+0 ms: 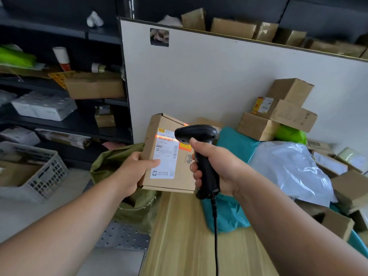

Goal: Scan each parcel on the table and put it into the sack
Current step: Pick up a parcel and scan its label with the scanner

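The task looks to be in mid-run, with one parcel at the scanning step. Over the near edge of the light wooden table, a flat brown cardboard parcel with a white shipping label is held up, and a red scan line lies across its barcode. It has not yet gone into the olive-green woven sack, which gapes open beside the table at about 8 o'clock from the parcel. What the sack already contains cannot be seen. Plenty seems left: from 1 to 4 o'clock lie a teal plastic mailer, a translucent grey plastic bag and, farther back, stacked brown cardboard boxes.

The left hand grips the parcel's left edge, thumb lying flat on the label and fingers hidden behind. The right hand is wrapped tightly round the handle of a black corded handheld barcode scanner, whose head points at the label from 3 o'clock.
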